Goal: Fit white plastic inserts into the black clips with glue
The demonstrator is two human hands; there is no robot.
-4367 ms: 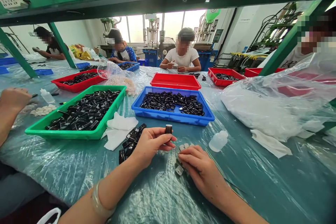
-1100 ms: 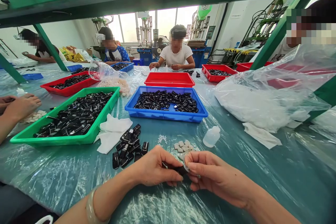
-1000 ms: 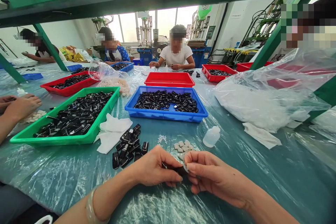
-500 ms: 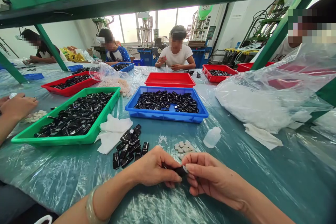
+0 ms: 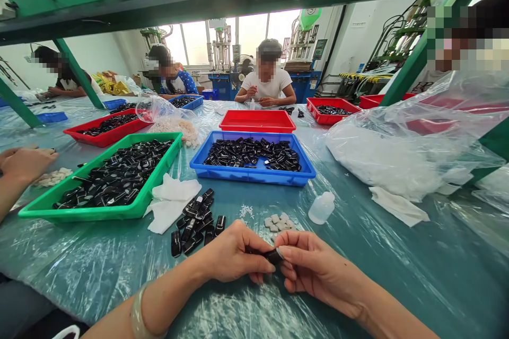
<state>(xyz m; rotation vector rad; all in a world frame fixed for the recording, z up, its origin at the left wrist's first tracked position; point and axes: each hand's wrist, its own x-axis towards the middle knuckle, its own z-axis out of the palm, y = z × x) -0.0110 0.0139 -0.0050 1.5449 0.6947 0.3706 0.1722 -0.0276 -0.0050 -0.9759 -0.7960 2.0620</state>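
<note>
Hands: our left hand (image 5: 233, 254) and right hand (image 5: 314, 270) both pinched one small glossy black plastic piece (image 5: 273, 256)
Trays: we saw one blue rectangular plastic tray (image 5: 254, 174), one green rectangular plastic tray (image 5: 95, 213)

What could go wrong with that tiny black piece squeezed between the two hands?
The small black piece is pinched only by the fingertips of the left hand and right hand, so it might slip onto the crinkly plastic sheet. A forearm sweep could also scatter the loose black pieces or the little pale pads, and perhaps knock the small bottle.
</note>
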